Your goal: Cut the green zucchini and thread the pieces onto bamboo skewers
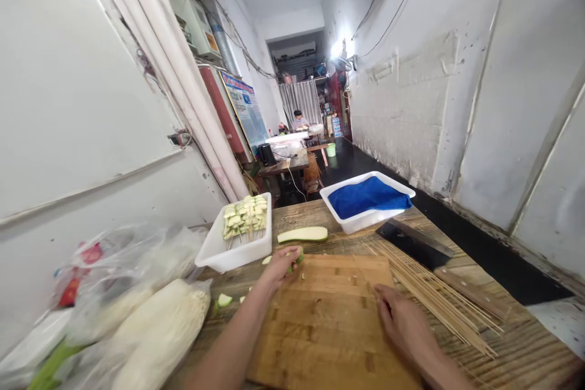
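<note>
Head view: zucchini skewering, part done.
Left hand (282,265) has its grip pinched on a zucchini piece (296,261) at the far edge of the board (329,317); right hand (402,323) rests on the board, grip apart, nothing seen in it. Done: filled skewers (245,218) in the tray (233,256). Left, by my reading: half zucchini (302,234) uncut, loose bits (223,300) on the desk (525,353), bare sticks (439,295) piled beside the cleaver (411,239).

One head-worn camera faces forward and down — close above the cutting board (329,323).
</note>
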The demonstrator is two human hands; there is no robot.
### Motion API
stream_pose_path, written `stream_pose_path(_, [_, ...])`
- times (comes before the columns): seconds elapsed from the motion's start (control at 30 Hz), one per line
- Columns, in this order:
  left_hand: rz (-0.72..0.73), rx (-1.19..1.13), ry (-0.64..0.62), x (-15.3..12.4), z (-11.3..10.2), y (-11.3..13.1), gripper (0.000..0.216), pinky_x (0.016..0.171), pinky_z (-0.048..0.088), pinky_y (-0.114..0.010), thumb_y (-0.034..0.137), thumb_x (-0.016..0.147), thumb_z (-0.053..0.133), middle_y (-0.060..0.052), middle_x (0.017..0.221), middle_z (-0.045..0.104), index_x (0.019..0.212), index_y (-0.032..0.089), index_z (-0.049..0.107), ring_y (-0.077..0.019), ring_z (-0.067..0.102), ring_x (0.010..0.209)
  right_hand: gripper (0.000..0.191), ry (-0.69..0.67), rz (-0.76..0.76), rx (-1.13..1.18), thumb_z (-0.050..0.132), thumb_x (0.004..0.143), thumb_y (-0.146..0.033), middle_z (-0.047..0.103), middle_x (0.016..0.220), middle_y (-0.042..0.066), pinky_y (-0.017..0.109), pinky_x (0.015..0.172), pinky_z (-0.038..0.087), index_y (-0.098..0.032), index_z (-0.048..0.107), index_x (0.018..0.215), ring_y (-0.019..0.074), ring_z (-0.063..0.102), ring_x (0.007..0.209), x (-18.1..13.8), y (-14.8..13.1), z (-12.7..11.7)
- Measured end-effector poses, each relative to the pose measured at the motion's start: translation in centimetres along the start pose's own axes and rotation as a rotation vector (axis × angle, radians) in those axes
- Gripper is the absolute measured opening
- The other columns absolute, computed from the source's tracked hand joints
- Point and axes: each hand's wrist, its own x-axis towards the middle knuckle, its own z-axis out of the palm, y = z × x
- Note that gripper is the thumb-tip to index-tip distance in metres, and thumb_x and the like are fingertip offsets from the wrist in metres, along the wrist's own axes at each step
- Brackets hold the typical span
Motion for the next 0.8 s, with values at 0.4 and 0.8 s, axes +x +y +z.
stream_pose_path(0.4, [0.469,0.661,-0.109,6.1,12.8,1.3,0.019,0.086,0.041,-0.029,0.018,0.07,0.057,-0.005,0.091,0.068,0.085,0.019,0.069,-0.0185,0.058,0.089,0.042,0.302,0.016,0.208,0.034,0.084,-0.033,0.072,0.085,0.013,0.029,0.062,0.053,-0.009,0.061,0.106,0.0218,0.068,0.071,-0.3,4.0,1.2])
stream_pose_path(0.8, [0.735,0.804,-0.166,5.2,12.7,-0.5,0.033,0.098,0.036,-0.03,0.022,0.075,0.057,-0.006,0.121,0.055,0.108,0.021,0.063,-0.0173,0.051,0.11,0.042,0.07,0.186,0.131,0.028,0.086,-0.029,0.069,0.099,0.011,0.029,0.068,0.05,-0.013,0.055,0.113,0.0211,0.067,0.082,-0.5,4.3,0.3])
